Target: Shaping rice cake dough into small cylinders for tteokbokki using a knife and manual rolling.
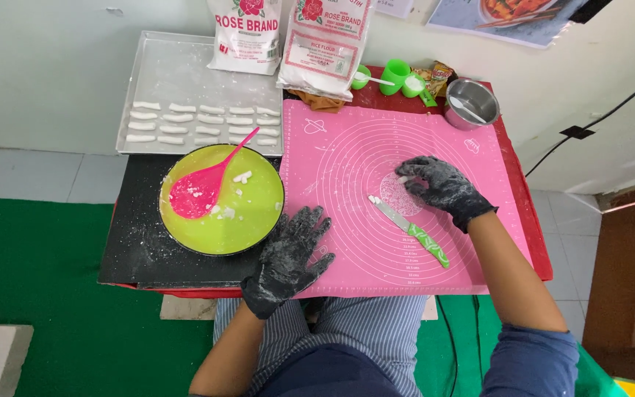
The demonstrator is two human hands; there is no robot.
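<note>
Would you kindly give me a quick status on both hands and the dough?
Left hand flat on pink mat, empty. Right hand pinching small white dough piece. Green-handled knife beside it, nothing obstructing.

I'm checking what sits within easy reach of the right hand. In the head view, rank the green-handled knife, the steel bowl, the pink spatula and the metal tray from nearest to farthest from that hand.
From the right hand:
1. Green-handled knife, just below-left of it on the pink mat.
2. Steel bowl, behind it at the table's back right.
3. Pink spatula, to the left in the green bowl.
4. Metal tray, far back left.
</note>
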